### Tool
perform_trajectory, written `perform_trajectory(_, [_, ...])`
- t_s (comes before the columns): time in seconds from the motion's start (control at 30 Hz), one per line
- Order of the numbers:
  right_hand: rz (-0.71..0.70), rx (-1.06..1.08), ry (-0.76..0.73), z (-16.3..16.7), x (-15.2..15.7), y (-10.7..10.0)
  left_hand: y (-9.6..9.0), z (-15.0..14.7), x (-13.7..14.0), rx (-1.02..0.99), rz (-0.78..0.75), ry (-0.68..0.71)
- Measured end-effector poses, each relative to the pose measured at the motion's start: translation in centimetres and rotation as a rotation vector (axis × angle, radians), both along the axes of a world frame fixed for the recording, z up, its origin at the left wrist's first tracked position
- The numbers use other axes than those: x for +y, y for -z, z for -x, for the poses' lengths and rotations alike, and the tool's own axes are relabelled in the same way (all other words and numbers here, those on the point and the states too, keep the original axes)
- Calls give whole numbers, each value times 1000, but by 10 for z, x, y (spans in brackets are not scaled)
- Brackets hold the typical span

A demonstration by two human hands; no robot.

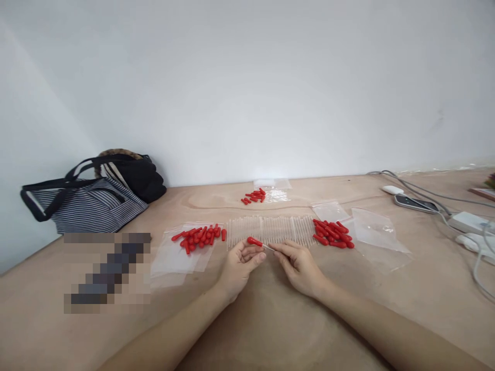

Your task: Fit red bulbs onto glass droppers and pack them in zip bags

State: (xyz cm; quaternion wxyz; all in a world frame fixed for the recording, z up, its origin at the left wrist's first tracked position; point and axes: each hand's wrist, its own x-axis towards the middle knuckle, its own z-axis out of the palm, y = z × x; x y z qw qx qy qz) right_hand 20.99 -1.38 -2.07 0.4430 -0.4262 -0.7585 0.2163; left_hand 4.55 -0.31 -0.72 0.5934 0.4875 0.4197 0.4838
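A red rubber dropper bulb (254,241) lies against the curled fingers of my left hand (238,265), whose thumb is just below it. My right hand (299,265) pinches a thin clear glass dropper tube (267,247). The tube's end meets the narrow mouth of the bulb; how deep it sits inside cannot be made out. Behind both hands, many clear tubes (273,226) lie side by side in a row. One pile of red bulbs (199,237) is left of the row, and larger-looking red bulbs (333,234) are to its right.
Clear plastic bags (178,263) lie at left, with another bag (381,239) at right. Farther back are small red bulbs (255,196) and short tubes (277,196). A striped bag (96,206) stands far left; cables (417,188) and a dark device (415,203) lie far right.
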Motion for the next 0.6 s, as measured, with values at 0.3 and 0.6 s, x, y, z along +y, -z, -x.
perform_trajectory(0.3, [-68, -44, -53, 4, -7, 0, -15, 6, 11, 12, 25, -51])
perform_trajectory(0.6, [-89, -85, -26, -2, -6, 5, -37, 82, 57, 1147, -143, -153])
